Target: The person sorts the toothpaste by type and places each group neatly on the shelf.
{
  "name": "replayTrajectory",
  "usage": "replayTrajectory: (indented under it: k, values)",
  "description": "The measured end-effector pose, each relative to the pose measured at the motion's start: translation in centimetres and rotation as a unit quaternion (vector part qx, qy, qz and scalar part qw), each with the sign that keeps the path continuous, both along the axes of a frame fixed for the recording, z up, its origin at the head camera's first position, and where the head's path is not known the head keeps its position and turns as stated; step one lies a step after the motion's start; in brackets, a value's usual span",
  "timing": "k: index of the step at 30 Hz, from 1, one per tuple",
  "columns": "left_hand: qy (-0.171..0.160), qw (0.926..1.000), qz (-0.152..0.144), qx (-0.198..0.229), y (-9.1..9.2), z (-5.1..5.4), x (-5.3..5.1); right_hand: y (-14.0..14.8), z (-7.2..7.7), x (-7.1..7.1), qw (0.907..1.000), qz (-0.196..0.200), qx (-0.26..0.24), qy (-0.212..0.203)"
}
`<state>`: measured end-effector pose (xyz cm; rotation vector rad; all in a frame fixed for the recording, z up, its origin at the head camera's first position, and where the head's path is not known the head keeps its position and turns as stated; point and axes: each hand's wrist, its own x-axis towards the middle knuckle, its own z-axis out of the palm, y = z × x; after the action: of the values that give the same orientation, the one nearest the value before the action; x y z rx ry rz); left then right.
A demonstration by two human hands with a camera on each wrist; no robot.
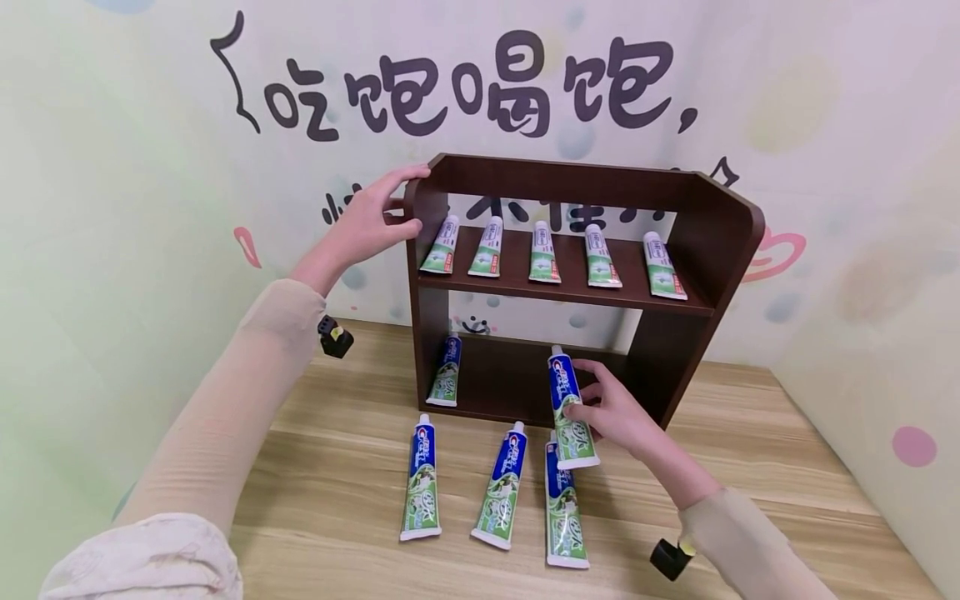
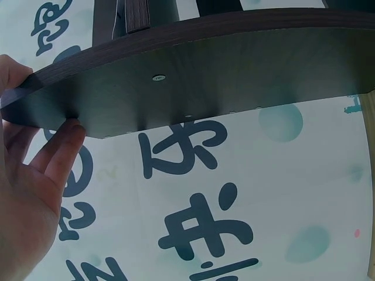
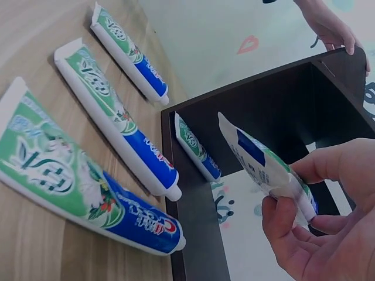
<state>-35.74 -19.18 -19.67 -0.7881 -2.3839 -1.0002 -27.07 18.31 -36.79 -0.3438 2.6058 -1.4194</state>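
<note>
My right hand (image 1: 611, 408) pinches a blue and green toothpaste tube (image 1: 572, 408) between thumb and fingers, nozzle up, in front of the lower shelf. In the right wrist view the tube's pale back (image 3: 252, 158) partly shows. My left hand (image 1: 375, 217) holds the top left corner of a dark brown two-tier rack (image 1: 570, 179); in the left wrist view thumb and fingers lie on either side of its side panel (image 2: 222, 70). A similar tube (image 1: 446, 371) leans at the left of the lower tier. Three more, the left (image 1: 422, 479), middle (image 1: 501, 487) and right one (image 1: 566, 508), lie on the table.
On the upper tier several white and green tubes (image 1: 543, 252) lean in a row. The rack stands on a wood-grain table (image 1: 330, 467), close to a printed wall cloth (image 1: 150, 167). The held tube overlaps the right table tube in the head view.
</note>
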Motion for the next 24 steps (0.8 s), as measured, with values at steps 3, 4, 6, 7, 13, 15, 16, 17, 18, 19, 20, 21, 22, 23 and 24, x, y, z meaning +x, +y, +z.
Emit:
replayTrajectory:
  k: [3,4,6,7,13,15,16,17,18,19,20,21,22,23,24]
  values:
    - [-0.006,1.0000,-0.003,0.003,0.0,0.0,0.1,-0.5,-0.1,-0.4,1.0000,-0.002,-0.004,0.001]
    - [-0.007,1.0000,-0.003,0.004,0.0,0.0,0.1,-0.7,-0.1,-0.6,1.0000,-0.002,-0.005,0.001]
    - [-0.009,0.9999,-0.004,0.006,0.0,0.0,0.1,-1.0,-0.1,-0.8,1.0000,-0.003,-0.005,0.005]
    - [-0.009,0.9999,-0.003,0.006,0.0,0.0,0.0,-1.2,-0.1,-1.0,1.0000,-0.004,-0.005,0.007]
    - [-0.007,1.0000,0.003,0.000,-0.2,-0.1,-0.2,-2.2,-0.1,-2.1,0.9998,-0.003,-0.014,0.012]
    - [-0.009,0.9999,0.005,-0.002,-0.2,-0.1,-0.2,-2.5,-0.2,-2.5,0.9998,-0.004,-0.017,0.011]
    - [-0.010,0.9999,0.005,-0.002,-0.3,-0.1,-0.2,-2.7,-0.2,-2.7,0.9998,-0.004,-0.017,0.012]
    - [-0.010,0.9999,0.004,-0.001,-0.3,-0.1,-0.2,-2.8,-0.2,-2.9,0.9997,-0.005,-0.018,0.013]
    - [-0.010,0.9999,0.003,0.000,-0.2,-0.1,-0.1,-2.9,-0.3,-3.1,0.9997,-0.005,-0.020,0.014]
    - [-0.011,0.9999,0.002,0.001,-0.2,-0.1,-0.1,-3.1,-0.3,-3.3,0.9996,-0.006,-0.022,0.015]
    - [-0.011,0.9999,0.001,0.001,-0.2,-0.1,-0.1,-3.2,-0.3,-3.4,0.9996,-0.006,-0.024,0.017]
    - [-0.010,0.9999,-0.001,0.003,-0.2,-0.1,-0.1,-3.3,-0.3,-3.6,0.9995,-0.006,-0.026,0.017]
    - [-0.010,0.9999,-0.002,0.004,-0.2,0.0,-0.1,-3.5,-0.3,-3.7,0.9994,-0.005,-0.028,0.018]
    - [-0.010,0.9999,-0.003,0.005,-0.2,0.0,-0.1,-3.6,-0.4,-3.9,0.9994,-0.004,-0.030,0.018]
    - [-0.011,0.9999,-0.003,0.005,-0.2,0.0,-0.1,-3.8,-0.4,-4.0,0.9993,-0.005,-0.033,0.016]
